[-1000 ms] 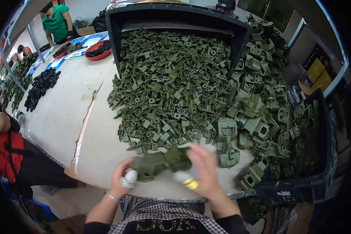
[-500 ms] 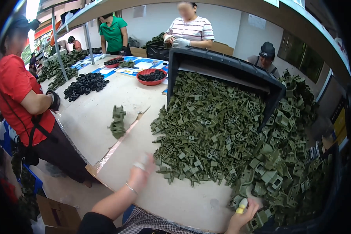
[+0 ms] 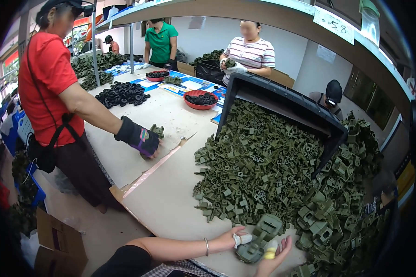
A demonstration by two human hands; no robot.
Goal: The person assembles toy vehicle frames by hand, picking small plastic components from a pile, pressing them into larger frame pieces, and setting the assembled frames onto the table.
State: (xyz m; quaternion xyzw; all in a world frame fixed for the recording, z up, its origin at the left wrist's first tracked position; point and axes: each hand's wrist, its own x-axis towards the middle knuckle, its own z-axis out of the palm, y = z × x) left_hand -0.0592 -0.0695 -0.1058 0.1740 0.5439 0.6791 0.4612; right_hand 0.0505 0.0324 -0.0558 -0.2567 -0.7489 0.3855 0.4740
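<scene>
An olive-green moulded plastic part (image 3: 260,237), wide at both ends with a narrow middle, is held low over the table's front between my two hands. My left hand (image 3: 229,240) grips its left side, white wraps on the fingertips and a bangle on the wrist. From the right, my right hand (image 3: 277,255) holds it with a thumb in a yellow and white cover, the other fingers raised beside it. Just beyond lies a broad heap of small green plastic pieces (image 3: 259,166). Larger green parts (image 3: 328,217) are piled to the right.
A black crate (image 3: 286,99) lies tipped behind the small pieces. At left, a red-shirted person's gloved hand (image 3: 141,137) is on another green part (image 3: 157,131). Black rings (image 3: 120,94) and a red bowl (image 3: 201,105) stand farther back. A shelf (image 3: 263,16) crosses overhead.
My left hand has moved right to meet my right hand, and a larger green part is now between them. The red-shirted person has reached onto the part on the table. The view has shifted.
</scene>
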